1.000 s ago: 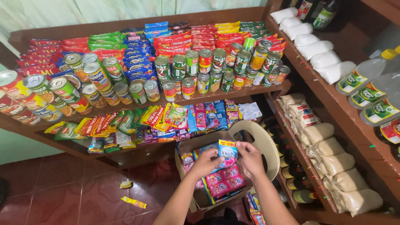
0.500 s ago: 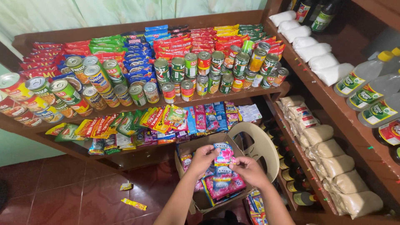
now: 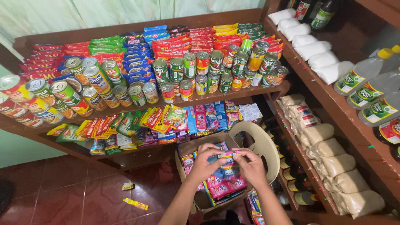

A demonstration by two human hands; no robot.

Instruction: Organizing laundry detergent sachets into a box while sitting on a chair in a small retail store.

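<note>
My left hand (image 3: pixel 205 163) and my right hand (image 3: pixel 250 166) together grip a small bundle of pink and blue sachets (image 3: pixel 228 157), holding it just above an open cardboard box (image 3: pixel 192 148). More pink and blue sachet packs (image 3: pixel 225 185) fill the box, which stands on a beige plastic chair (image 3: pixel 261 141) in front of the lower shelf. My fingers cover part of the bundle.
A brown wooden shelf (image 3: pixel 233 94) carries several tin cans (image 3: pixel 191 73) with packets behind them. Flat sachets (image 3: pixel 166 118) lie on the shelf below. The right-hand shelves hold white bags (image 3: pixel 310 50), clear bottles (image 3: pixel 366 83) and tan sacks (image 3: pixel 333 164). Two wrappers (image 3: pixel 135 203) lie on the red tile floor.
Both hands have lifted the sachet bundle slightly out of the box and drawn closer together around it, turning it flatter.
</note>
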